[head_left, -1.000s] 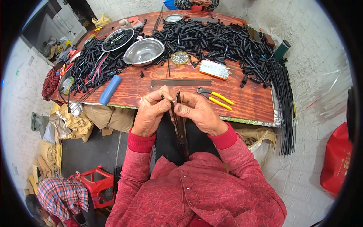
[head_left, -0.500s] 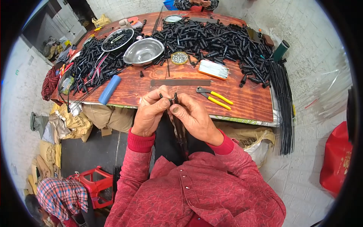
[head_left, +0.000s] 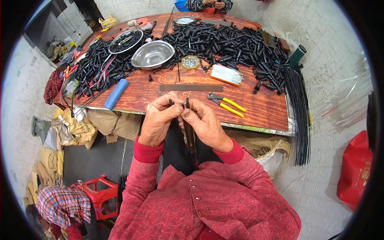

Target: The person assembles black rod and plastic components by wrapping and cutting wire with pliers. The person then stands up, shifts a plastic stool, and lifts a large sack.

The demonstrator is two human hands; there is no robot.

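Observation:
My left hand (head_left: 162,120) is closed in a pinch around a small black piece (head_left: 172,102) beside the thumb tip. My right hand (head_left: 203,122) pinches the upper end of a dark slender piece (head_left: 187,103), its thumb pressed on the near side. A thin wire runs between the two fingertips. Below the hands, long dark rods (head_left: 191,140) hang toward my lap; whether they join the pinched pieces I cannot tell. Past my fingertips a flat dark metal strip (head_left: 191,87) lies on the wooden table (head_left: 140,89). Yellow-handled pliers (head_left: 228,105) rest right of my right hand.
A heap of black tubular parts (head_left: 224,42) covers the back. Around it are a metal bowl (head_left: 153,55), a round dish (head_left: 190,62), an orange-rimmed tray (head_left: 226,75), a blue cylinder (head_left: 116,94) and black rods (head_left: 298,116). Two other people are nearby, and a red stool (head_left: 100,200).
Both hands keep their pinch, with only a very slight shift of the fingers. The view has moved a little, and the person at lower left has shifted slightly.

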